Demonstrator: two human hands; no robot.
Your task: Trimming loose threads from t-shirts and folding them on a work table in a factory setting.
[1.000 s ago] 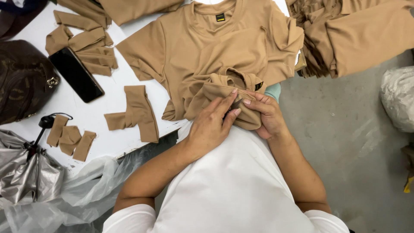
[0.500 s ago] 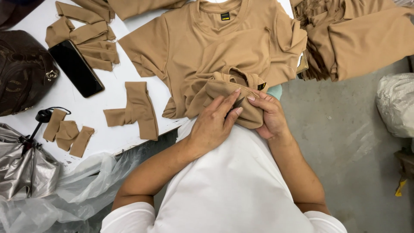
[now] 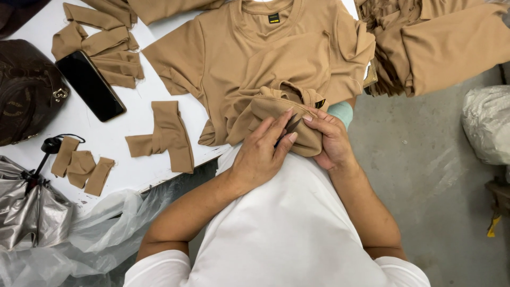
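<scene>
**Even overhead light, sharp centre**

I see bright, soft light falling from above, with no hard shadows. My left hand (image 3: 263, 151) throws only a faint shade on the bunched tan cloth (image 3: 276, 114) under it. The white table (image 3: 114, 135) runs close to blown out. The black phone (image 3: 90, 85) carries a dull sheen, and the silver umbrella (image 3: 29, 210) glints in places. Focus holds across the middle; the corners stretch and soften a little. I notice no motion blur.
</scene>
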